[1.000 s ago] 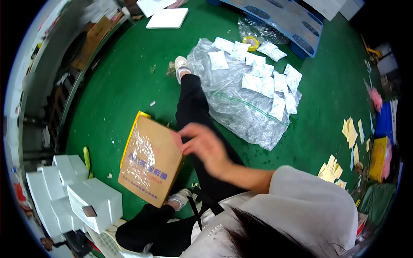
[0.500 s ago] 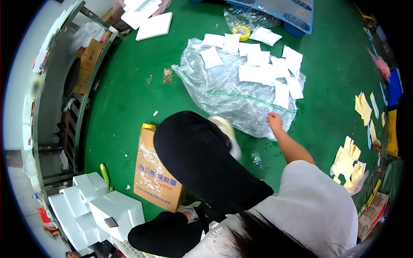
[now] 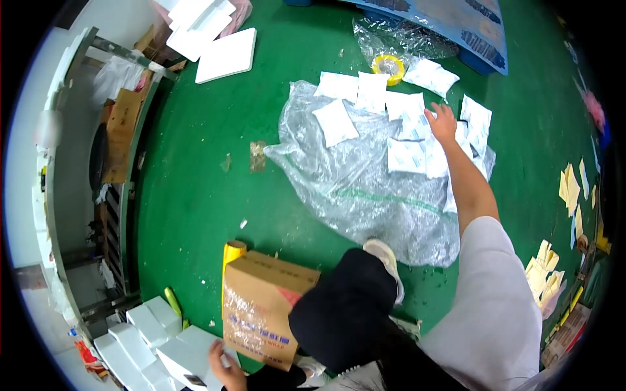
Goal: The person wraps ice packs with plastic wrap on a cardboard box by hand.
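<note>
My right hand point(image 3: 443, 122) reaches over the white packs point(image 3: 407, 155), fingers apart and nothing visibly held. Several such packs lie on a crumpled clear plastic sheet point(image 3: 365, 208) on the green floor. Low in the view, my left hand point(image 3: 227, 368) is beside a white foam box point(image 3: 189, 352), its fingers spread and holding nothing visible. A brown carton point(image 3: 261, 313) with printed lettering stands by my knee, a yellow roll point(image 3: 233, 251) at its left edge. Past the packs lies a roll of yellow tape point(image 3: 388, 69).
A blue pallet point(image 3: 450, 29) is at the top. White foam lids point(image 3: 227, 56) lie at the upper left, near a metal rack point(image 3: 134, 189). Yellow scraps point(image 3: 542, 268) are on the floor at the right. My shoe point(image 3: 386, 260) is at the sheet's near edge.
My right hand has moved forward from the sheet's edge to over the packs. My left hand has come into view beside the foam box. My raised leg has shifted toward the right.
</note>
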Demonstrator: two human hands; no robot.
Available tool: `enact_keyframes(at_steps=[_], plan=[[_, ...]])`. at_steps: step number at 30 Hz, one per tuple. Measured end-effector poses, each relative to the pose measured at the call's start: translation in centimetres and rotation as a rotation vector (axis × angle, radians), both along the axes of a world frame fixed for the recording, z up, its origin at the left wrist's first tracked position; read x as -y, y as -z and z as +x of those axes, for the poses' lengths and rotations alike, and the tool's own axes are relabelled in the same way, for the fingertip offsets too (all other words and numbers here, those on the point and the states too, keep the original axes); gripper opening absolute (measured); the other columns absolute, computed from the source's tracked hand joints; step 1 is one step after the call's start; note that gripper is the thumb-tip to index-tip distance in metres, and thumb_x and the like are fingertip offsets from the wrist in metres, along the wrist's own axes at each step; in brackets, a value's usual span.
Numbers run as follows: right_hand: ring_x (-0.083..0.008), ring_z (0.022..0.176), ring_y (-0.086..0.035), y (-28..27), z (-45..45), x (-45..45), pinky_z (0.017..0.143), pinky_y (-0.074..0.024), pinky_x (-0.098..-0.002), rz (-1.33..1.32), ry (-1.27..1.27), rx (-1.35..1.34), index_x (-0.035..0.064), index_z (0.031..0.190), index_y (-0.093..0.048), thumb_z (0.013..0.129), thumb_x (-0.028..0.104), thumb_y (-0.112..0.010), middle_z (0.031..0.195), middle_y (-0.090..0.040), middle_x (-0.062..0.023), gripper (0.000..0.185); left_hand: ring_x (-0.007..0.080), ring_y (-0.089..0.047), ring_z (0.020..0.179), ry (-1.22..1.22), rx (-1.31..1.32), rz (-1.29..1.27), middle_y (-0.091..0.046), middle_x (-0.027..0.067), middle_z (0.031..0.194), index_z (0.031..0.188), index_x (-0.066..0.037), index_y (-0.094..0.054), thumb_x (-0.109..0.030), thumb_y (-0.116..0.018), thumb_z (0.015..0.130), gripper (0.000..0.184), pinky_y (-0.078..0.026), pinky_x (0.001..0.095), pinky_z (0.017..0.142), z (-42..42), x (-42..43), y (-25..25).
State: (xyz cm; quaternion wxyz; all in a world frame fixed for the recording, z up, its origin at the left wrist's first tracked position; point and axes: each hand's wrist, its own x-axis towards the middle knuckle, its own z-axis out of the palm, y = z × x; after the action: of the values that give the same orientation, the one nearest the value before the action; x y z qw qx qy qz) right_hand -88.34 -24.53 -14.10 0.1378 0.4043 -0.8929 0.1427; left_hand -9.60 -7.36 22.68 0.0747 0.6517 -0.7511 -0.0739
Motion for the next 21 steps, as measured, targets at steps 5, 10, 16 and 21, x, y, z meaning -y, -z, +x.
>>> enact_keyframes(at_steps=[5, 10, 16, 21], plan=[[-0.0327, 0.101, -0.062, 5.3, -3.9, 1.4, 0.086, -0.0489, -0.0450, 0.473, -0.591, 0.276, 0.0131, 0.116, -0.063, 0.099, 0.023, -0.044, 0.112, -0.066, -0.0138, 0.028, 0.0358, -0.065, 0.091, 0.317, -0.380, 0.260, -0.067, 0.0180, 0.102, 0.105, -0.001, -0.063, 0.013, -0.053, 0.079, 0.031, -0.053, 0.0379, 0.079, -12.3, 12.6, 13.7], [-0.0344, 0.103, -0.061, 0.3, -0.9, 4.4, 0.095, -0.0444, -0.0449, 0.140, -0.053, 0.591, 0.0041, 0.107, -0.066, 0.088, 0.045, -0.061, 0.113, -0.066, -0.0178, 0.046, 0.0359, -0.063, 0.092, 0.620, -0.411, 0.267, -0.065, 0.0179, 0.107, 0.117, -0.003, -0.061, 0.008, -0.056, 0.082, 0.037, -0.051, 0.0392, 0.080, -24.8, 28.4, 24.4], [-0.0492, 0.144, -0.013, 3.9, -15.9, 16.0, 0.113, -0.0204, -0.0598, -0.291, 0.760, 0.932, 0.0174, 0.156, 0.001, 0.048, 0.066, -0.086, 0.157, 0.007, -0.0283, 0.147, 0.0414, -0.009, 0.147, 0.648, 0.181, 0.597, -0.003, 0.0198, 0.161, 0.153, -0.018, -0.025, -0.041, -0.074, 0.078, 0.092, -0.031, 0.0659, 0.104, -36.0, 33.0, 33.4], [-0.0492, 0.141, -0.017, 6.5, -19.7, 15.4, 0.112, -0.0204, -0.0621, 0.020, 0.534, 0.864, 0.0348, 0.155, -0.015, 0.045, 0.073, -0.082, 0.158, -0.006, -0.0253, 0.135, 0.0410, 0.007, 0.148, 0.481, 0.380, 0.686, 0.017, 0.0176, 0.160, 0.157, -0.025, -0.008, -0.058, -0.080, 0.064, 0.122, -0.031, 0.0744, 0.096, -35.3, 30.4, 37.9]])
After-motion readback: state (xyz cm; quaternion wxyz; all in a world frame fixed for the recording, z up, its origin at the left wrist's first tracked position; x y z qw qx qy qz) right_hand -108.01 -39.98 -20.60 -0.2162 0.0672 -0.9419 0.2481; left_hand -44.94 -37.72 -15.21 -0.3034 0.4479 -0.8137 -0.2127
